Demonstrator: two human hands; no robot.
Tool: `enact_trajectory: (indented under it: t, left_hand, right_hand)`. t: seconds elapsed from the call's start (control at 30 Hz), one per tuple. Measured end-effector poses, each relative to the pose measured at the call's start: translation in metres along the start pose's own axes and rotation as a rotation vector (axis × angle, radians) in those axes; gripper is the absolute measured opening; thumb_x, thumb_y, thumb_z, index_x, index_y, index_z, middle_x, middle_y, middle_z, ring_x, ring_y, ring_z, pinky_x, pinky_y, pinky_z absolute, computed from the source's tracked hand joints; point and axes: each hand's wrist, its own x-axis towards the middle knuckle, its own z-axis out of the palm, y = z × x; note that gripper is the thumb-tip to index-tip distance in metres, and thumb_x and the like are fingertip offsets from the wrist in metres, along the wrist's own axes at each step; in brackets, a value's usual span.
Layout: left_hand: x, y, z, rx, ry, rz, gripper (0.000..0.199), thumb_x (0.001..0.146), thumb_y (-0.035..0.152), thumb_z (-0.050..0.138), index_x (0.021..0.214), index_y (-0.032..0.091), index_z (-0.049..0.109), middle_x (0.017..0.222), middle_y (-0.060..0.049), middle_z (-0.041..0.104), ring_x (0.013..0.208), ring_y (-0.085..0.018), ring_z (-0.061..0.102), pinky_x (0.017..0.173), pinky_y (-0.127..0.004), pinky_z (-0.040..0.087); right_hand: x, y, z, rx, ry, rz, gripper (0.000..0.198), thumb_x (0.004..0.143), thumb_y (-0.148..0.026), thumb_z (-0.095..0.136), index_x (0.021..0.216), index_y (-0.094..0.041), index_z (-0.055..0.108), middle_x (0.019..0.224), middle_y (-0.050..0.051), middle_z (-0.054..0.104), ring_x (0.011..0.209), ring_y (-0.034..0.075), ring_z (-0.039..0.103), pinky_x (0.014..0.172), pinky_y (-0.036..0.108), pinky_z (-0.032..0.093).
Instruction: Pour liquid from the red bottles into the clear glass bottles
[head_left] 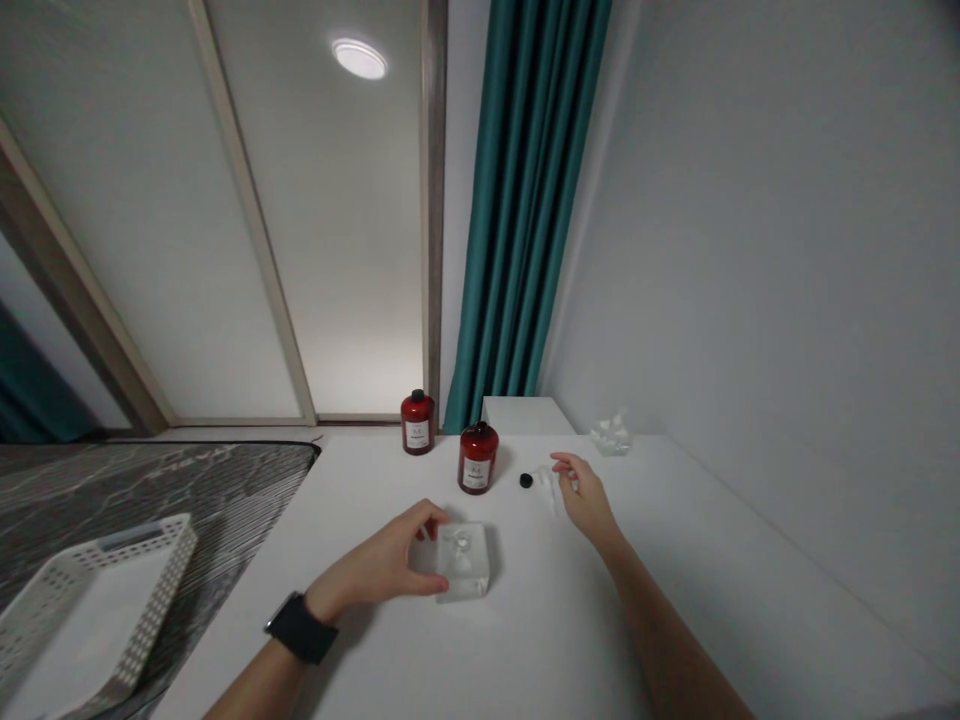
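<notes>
My left hand (390, 560) has thumb and fingers around the left side of a clear, square glass bottle (465, 560), which stands on the white table (540, 640). A round opening shows in its top. To the right and farther back, my right hand (589, 500) is over the table with thumb and index finger apart. Beside its fingertips lies a crumpled piece of clear plastic (547, 487); I cannot tell whether they touch. A small black cap (526, 480) lies just left of the plastic.
Two dark red bottles with white labels, a nearer one (478, 460) and a farther one (417, 424), stand at the back. Crumpled clear wrap (611, 436) lies near the wall. A white box (525, 415) is behind the table, and a white basket (142, 610) sits lower left.
</notes>
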Motion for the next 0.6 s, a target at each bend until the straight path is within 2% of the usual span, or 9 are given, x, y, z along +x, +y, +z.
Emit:
enact_trajectory:
  t: [0.17,0.3,0.43,0.6]
  left_hand:
    - [0.007,0.0,0.023,0.018,0.109,0.115,0.046,0.077,0.02,0.069,0.119,0.021,0.051,0.11,-0.006,0.057,0.099,-0.024,0.057,0.09,-0.038,0.048]
    - [0.011,-0.002,0.039,0.026,0.182,0.149,0.052,0.079,0.018,0.067,0.127,0.022,0.048,0.115,-0.008,0.056,0.106,-0.026,0.056,0.096,-0.041,0.047]
    - [0.012,-0.006,0.043,0.012,0.207,0.134,0.057,0.079,0.018,0.066,0.131,0.022,0.044,0.118,-0.009,0.056,0.107,-0.027,0.056,0.098,-0.043,0.047]
    - [0.012,-0.006,0.042,-0.007,0.197,0.136,0.055,0.079,0.019,0.066,0.13,0.023,0.045,0.118,-0.009,0.056,0.107,-0.027,0.055,0.097,-0.044,0.047]
  right_hand:
    - [0.005,0.027,-0.007,-0.122,0.012,-0.002,0.032,0.078,-0.018,0.044,0.101,-0.019,0.067,0.091,0.009,0.064,0.089,0.026,0.061,0.089,0.044,0.048]
    - [0.001,0.036,0.004,-0.196,-0.027,0.005,0.035,0.083,-0.02,0.046,0.109,-0.019,0.068,0.09,0.007,0.064,0.086,0.024,0.062,0.088,0.041,0.049]
    - [-0.007,0.038,0.02,-0.282,-0.071,0.016,0.038,0.088,-0.024,0.049,0.121,-0.024,0.066,0.099,0.009,0.066,0.095,0.026,0.061,0.091,0.042,0.046]
    - [-0.011,0.037,0.027,-0.359,-0.099,0.027,0.039,0.094,-0.028,0.046,0.127,-0.027,0.065,0.106,0.012,0.068,0.103,0.031,0.059,0.091,0.047,0.042]
